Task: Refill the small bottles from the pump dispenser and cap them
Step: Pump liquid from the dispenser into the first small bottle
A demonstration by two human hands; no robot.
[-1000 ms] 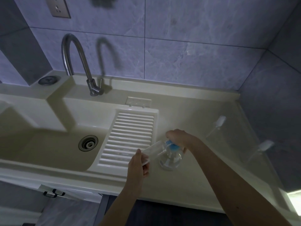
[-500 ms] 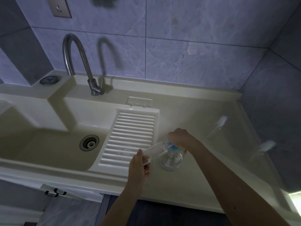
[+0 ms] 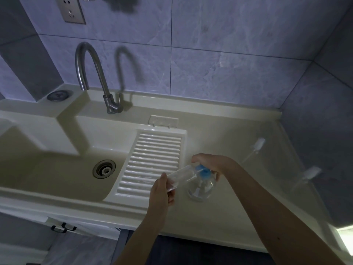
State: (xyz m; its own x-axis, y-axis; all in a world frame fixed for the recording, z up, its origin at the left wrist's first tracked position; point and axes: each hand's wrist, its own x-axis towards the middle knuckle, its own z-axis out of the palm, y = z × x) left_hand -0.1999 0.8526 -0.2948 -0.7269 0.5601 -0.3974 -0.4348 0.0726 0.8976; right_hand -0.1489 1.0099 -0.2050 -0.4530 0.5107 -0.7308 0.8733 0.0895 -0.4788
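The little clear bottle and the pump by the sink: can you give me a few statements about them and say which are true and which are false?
1. The left hand holds the small clear bottle tilted toward the pump. True.
2. The right hand rests on the faucet. False: it is on top of the blue pump head of the dispenser.
3. The pump dispenser stands on the counter right of the ribbed washboard. True.
4. The small bottle has its cap on. False: its mouth looks open, at the pump spout.
5. Water runs from the faucet. False: none is visible.

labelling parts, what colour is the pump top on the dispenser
Blue, on the pump top under the right hand; head view.
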